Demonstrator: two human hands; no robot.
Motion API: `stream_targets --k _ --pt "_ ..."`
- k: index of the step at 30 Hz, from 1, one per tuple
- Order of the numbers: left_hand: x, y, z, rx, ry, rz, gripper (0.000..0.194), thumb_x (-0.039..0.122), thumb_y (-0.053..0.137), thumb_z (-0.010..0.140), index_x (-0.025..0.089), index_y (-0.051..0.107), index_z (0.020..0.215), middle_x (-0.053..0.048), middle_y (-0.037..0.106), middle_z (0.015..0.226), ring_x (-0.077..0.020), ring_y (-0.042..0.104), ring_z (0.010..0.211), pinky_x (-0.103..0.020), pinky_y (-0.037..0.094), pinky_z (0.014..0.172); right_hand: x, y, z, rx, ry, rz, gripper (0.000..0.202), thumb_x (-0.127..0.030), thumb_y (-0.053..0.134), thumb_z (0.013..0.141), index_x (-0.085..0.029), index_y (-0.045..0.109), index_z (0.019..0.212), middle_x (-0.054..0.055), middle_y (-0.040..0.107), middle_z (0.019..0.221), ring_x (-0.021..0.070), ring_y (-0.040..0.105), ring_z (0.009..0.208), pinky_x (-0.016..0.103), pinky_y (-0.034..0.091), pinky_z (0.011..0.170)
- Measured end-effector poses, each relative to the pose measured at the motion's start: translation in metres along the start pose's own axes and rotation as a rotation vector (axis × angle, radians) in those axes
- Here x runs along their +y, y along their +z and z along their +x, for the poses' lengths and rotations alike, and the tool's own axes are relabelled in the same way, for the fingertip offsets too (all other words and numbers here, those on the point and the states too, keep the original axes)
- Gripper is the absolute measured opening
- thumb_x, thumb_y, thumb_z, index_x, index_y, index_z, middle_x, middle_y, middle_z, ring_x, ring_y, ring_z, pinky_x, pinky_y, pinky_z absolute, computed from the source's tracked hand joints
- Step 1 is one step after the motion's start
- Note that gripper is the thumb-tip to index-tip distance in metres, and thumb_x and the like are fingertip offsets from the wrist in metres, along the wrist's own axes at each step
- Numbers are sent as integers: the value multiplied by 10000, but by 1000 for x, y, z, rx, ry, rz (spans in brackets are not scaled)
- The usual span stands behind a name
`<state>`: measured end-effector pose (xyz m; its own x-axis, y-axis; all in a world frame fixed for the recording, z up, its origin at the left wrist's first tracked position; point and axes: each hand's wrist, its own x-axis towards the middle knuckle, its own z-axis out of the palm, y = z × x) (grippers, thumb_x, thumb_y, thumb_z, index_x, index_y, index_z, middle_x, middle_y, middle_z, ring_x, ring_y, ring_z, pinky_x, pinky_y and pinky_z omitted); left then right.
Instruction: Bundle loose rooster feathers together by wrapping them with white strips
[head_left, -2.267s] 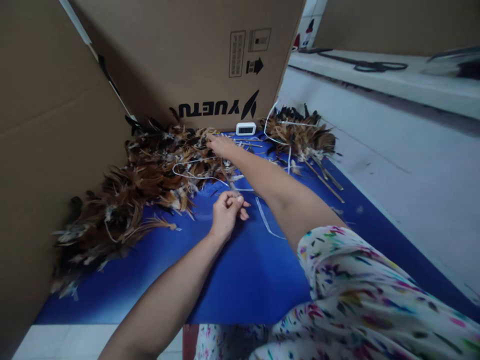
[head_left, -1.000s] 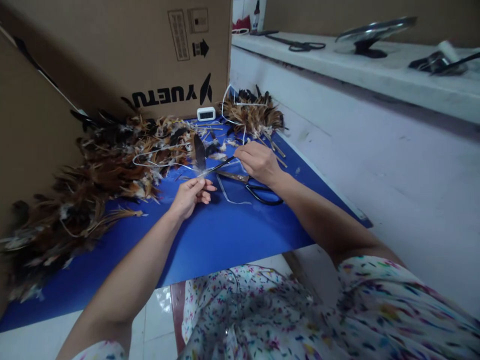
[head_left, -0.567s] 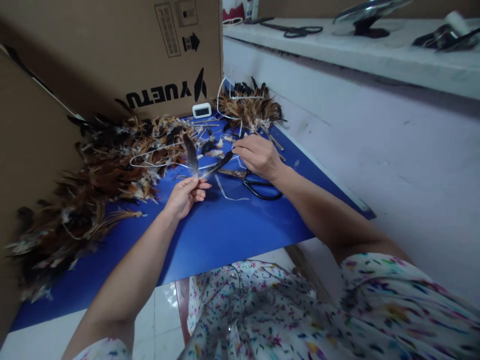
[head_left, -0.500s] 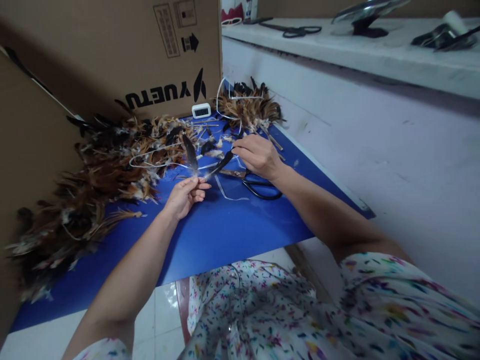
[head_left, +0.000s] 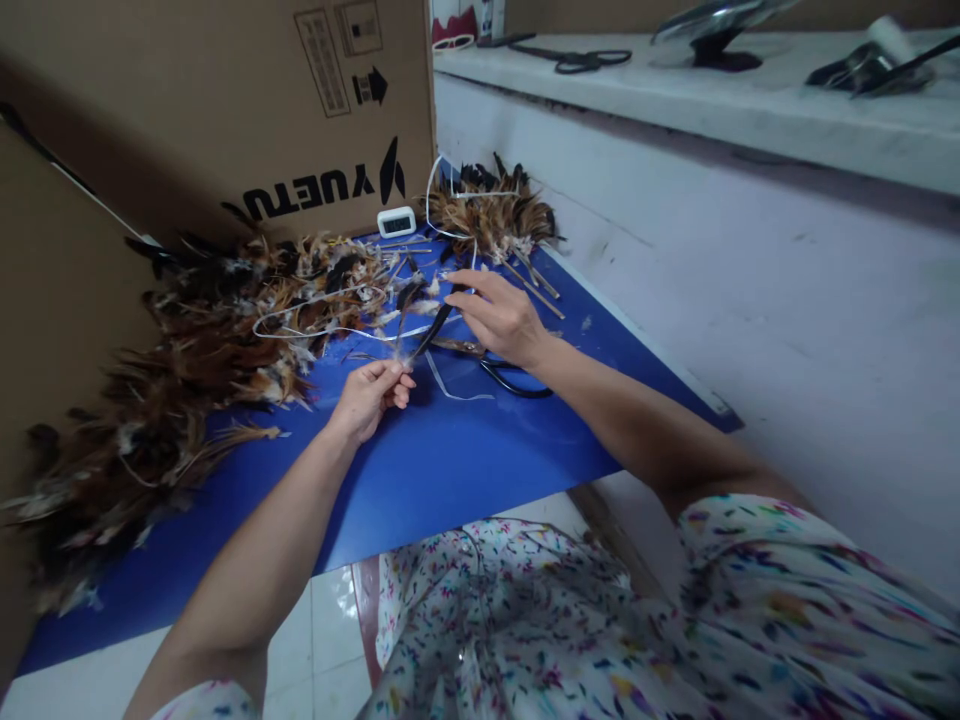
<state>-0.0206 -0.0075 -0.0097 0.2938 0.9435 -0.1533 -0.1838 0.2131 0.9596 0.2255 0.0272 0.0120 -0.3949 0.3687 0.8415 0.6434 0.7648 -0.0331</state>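
Near the middle of the blue tabletop (head_left: 457, 450), my left hand (head_left: 369, 398) pinches the pale, downy quill end of a dark feather (head_left: 433, 332). Another thin feather (head_left: 401, 322) stands up from the same fingertips, seen nearly edge-on. My right hand (head_left: 501, 318) is at the dark feather's tip, its fingers closed around it with the upper finger somewhat lifted. Black-handled scissors (head_left: 516, 380) lie beneath my right hand, blades pointing left and partly hidden. A thin white strip (head_left: 450, 388) rests on the table between my hands.
A large heap of brown and black feathers (head_left: 217, 320) spreads along the left. A feather bundle (head_left: 491, 212) with a white band lies at the back, beside a small white digital clock (head_left: 396, 221). Cardboard (head_left: 187, 110) walls the back and left; a ledge (head_left: 675, 85) holds more scissors (head_left: 581, 58).
The upright feather at my left fingertips has turned from broadside to nearly edge-on. My right hand has shifted slightly left, its upper finger lifting. The view has shifted a little.
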Motion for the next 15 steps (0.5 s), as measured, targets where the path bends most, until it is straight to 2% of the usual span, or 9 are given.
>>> stream_targets --k 3,5,8,11,15 --pt "-1 3 0 81 32 -45 383 387 867 590 107 681 772 -30 684 651 -60 544 445 -171 450 442 -18 -1 4 90 197 61 243 -203 462 937 -212 645 1097 111 595 1255 229 589 1132 426 525 915" --pt "-2 5 1 122 59 -66 395 387 867 589 105 679 791 -28 690 664 -55 547 452 -167 455 447 -30 1 6 87 331 166 188 -244 523 906 -202 653 1036 100 637 1138 211 626 993 389 540 837" --pt "-6 7 0 129 104 -40 413 419 853 605 102 672 799 -38 699 684 -62 558 457 -179 466 452 -44 10 4 -81 536 413 174 -332 643 829 -167 667 878 37 668 853 141 605 721 295 514 690" --pt "-9 10 -3 90 143 42 415 455 824 644 94 671 781 -52 697 675 -77 566 451 -204 479 457 -51 23 0 -263 723 594 286 -420 686 778 -139 687 834 0 638 700 107 549 618 241 440 589" --pt "-10 12 -7 15 147 128 424 487 801 669 91 682 762 -62 687 648 -98 577 447 -227 484 465 -52 30 -3 -327 838 745 315 -420 638 803 -112 679 754 7 611 609 102 540 548 233 408 541"
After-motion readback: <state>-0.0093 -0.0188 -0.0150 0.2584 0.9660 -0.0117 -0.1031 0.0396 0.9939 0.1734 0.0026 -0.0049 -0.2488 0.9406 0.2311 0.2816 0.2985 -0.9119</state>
